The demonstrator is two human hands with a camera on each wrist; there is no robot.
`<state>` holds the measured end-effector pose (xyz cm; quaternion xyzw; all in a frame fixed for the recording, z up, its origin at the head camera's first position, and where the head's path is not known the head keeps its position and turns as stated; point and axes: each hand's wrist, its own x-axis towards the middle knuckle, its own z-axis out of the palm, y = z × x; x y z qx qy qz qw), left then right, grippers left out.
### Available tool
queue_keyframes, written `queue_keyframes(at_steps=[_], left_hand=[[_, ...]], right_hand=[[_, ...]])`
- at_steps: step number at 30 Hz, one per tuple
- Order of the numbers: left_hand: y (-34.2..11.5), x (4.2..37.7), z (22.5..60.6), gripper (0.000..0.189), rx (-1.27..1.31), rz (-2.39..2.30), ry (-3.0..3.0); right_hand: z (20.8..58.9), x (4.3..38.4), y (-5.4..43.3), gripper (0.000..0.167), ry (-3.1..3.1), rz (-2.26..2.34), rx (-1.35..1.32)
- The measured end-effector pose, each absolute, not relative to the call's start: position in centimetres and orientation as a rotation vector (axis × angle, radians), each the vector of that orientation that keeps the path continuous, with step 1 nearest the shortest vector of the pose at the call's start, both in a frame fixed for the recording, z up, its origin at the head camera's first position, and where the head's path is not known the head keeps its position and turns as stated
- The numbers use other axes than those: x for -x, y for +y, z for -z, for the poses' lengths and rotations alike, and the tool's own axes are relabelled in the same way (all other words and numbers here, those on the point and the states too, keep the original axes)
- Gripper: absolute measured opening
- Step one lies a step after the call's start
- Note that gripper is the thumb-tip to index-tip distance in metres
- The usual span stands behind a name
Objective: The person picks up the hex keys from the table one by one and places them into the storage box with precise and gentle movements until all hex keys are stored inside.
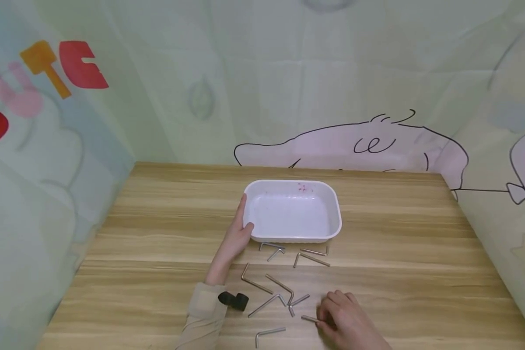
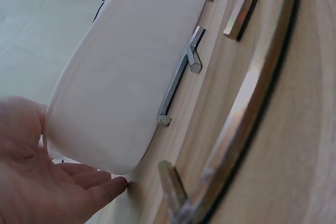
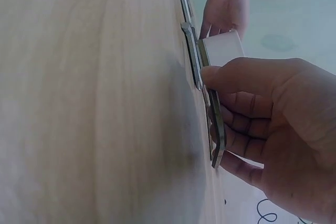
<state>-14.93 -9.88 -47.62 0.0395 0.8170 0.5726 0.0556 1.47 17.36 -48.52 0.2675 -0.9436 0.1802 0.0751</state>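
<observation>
My left hand [image 1: 237, 236] grips the left side of a white rectangular tray [image 1: 292, 216], its thumb at the rim and its fingers along the outer wall. In the left wrist view the fingers [image 2: 107, 188] reach under the tray's corner. Low on the right, my right hand [image 1: 344, 317] pinches a bronze-coloured hex key [image 3: 218, 127] between thumb and fingers, close over the tabletop. One straight end of this key sticks out to the left of the hand in the head view; the right wrist view shows its bent end by the fingers.
Several L-shaped hex keys, silver and bronze, lie scattered on the wooden table [image 1: 157, 272] between the hands, among them a silver one [image 1: 271, 331] near the front. Two bronze keys, one of them a longer key [image 1: 315, 260], lie just before the tray. A printed cloth [image 1: 262, 97] hangs behind.
</observation>
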Motion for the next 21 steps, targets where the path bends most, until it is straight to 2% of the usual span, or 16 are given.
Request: queue_keyframes(at_steps=[21], left_hand=[[-9.9, 14.8, 48.0, 0.078, -0.130, -1.778, 2.464]], right_hand=[[47.3, -1.1, 17.4, 0.019, -2.893, -0.710, -0.781]])
